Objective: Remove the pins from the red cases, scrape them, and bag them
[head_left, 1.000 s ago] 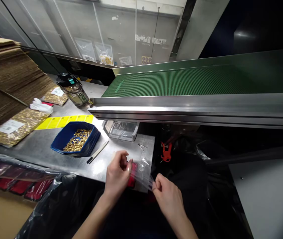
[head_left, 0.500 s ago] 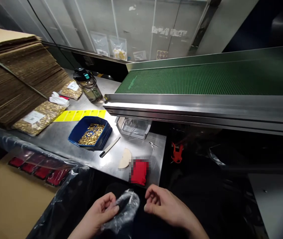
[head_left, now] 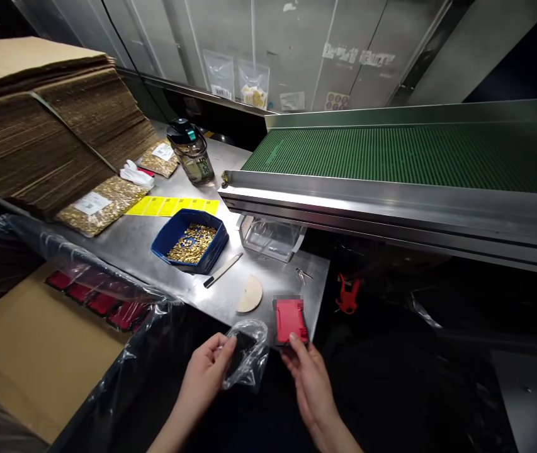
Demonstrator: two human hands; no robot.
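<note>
**Limp bag, stiff red part**

At the bench (head_left: pixel 268 283) edge, the left hand (head_left: pixel 206 371) pinches a clear bag (head_left: pixel 249 352), likely flimsy and slippery; grip its mouth. The right hand (head_left: pixel 308 377) fingers grasp the red part (head_left: pixel 289 319), seemingly light and rigid, by its near end.

A green conveyor belt (head_left: pixel 391 154) runs toward 3 o'clock beside a steel worktable (head_left: pixel 126 242); flattened cardboard (head_left: pixel 36 126) is stacked at 10 o'clock. Grey wall panels (head_left: pixel 249 44), apparently bearing labels, stand at 12.
</note>
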